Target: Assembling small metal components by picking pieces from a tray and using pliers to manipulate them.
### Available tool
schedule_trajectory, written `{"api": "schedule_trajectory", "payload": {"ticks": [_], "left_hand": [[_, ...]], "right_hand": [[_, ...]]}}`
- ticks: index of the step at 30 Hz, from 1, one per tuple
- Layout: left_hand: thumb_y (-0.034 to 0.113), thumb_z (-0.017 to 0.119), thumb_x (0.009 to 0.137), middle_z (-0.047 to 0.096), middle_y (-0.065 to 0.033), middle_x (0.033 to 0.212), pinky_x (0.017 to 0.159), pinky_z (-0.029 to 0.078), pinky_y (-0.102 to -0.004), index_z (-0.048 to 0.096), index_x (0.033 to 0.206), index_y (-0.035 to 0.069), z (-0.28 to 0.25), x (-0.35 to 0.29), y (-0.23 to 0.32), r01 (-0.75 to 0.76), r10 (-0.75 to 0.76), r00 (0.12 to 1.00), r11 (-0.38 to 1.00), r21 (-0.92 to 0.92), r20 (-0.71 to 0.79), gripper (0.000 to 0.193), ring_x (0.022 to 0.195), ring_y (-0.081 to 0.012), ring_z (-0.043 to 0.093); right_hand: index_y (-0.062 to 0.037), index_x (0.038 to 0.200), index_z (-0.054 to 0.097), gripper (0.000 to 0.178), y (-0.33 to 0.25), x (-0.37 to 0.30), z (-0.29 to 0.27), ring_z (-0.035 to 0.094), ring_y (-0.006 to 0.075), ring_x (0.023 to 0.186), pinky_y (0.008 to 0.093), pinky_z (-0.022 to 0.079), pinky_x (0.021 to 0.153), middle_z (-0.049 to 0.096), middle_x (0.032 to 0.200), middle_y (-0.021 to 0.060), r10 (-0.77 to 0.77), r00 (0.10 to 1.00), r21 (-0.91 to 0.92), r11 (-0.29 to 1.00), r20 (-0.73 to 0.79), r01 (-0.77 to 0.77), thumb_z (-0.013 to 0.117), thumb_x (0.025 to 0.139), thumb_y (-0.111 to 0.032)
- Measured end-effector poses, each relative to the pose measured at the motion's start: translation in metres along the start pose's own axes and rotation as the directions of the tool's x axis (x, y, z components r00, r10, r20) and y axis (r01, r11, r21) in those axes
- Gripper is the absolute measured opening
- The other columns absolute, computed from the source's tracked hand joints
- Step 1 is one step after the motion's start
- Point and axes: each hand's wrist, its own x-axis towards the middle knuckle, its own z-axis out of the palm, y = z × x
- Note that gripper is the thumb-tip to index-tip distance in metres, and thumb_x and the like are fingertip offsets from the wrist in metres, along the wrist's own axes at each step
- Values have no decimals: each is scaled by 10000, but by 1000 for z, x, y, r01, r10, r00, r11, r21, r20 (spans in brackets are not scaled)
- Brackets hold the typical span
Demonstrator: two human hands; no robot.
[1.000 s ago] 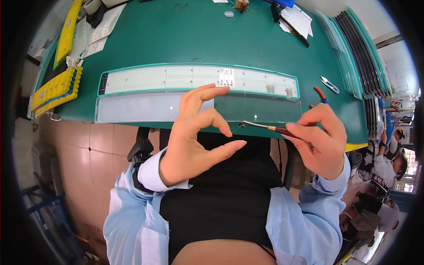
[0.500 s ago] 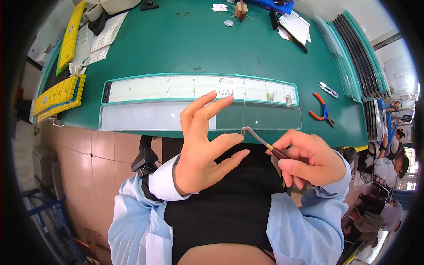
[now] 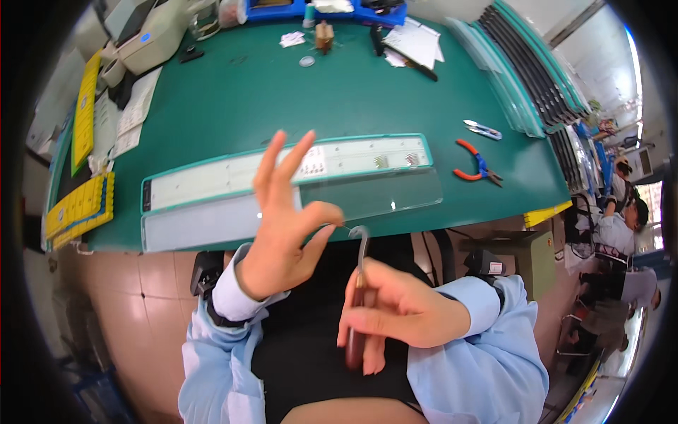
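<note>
Your right hand [image 3: 406, 311]: closed round a hooked tool [image 3: 359, 283], by its handle, likely for control. Your left hand [image 3: 279, 244]: finger and thumb narrowed beside the hook, contents indiscernible. Case [image 3: 212, 185]: open beyond, likely for reach.

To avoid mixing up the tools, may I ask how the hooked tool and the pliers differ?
The hooked tool is in the right hand; the pliers lie on the green table. The hooked tool has one dark brown handle, the pliers two orange ones. The hooked tool's end curves; the pliers' nose tapers straight. Both are hand tools.
</note>
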Motion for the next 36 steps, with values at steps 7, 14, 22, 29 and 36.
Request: {"api": "schedule_trajectory", "payload": {"ticks": [7,14,22,29,36], "left_hand": [[-34,755,655,607,-128,1217,1028,308,-445,617,841,69,1,7,4,41,-39,999,971,-237,13,254,1224,-318,476],[-64,683,751,673,-83,873,772,443,-345,634,875,36,-2,9,-2,101,-168,967,944,-314,-191,166,828,-250,619],[-91,618,721,639,-116,897,846,498,-390,606,949,20,25,-13,-3,-142,62,966,939,-312,-253,253,861,-328,614],[22,556,888,566,-126,803,712,446,-369,498,884,15,25,-12,15,3,-148,960,854,-521,-237,59,781,-306,553],[56,501,970,636,-103,911,913,464,-297,485,898,-9,26,-11,3,269,-341,929,346,-899,146,99,1105,-207,606]], "right_hand": [[-25,995,396,206,-8,-7,-5,636,135,538,228,474,433,613,814,100,131,975,-20,991,179,-129,558,956,-147],[-57,775,552,111,-67,27,-56,584,273,581,363,462,501,550,713,97,-701,672,-968,-231,239,103,660,785,-83],[-62,691,540,300,-157,18,-270,569,353,755,467,435,614,572,714,133,-736,673,-729,-416,-81,-544,795,623,-204],[-36,758,656,263,-193,36,-315,590,351,767,415,465,651,612,793,152,-699,655,-767,-243,-286,-594,821,564,-102],[-56,963,666,275,-205,162,-200,552,305,864,392,438,747,586,905,108,-608,431,-663,-748,666,-30,634,701,20]]}}
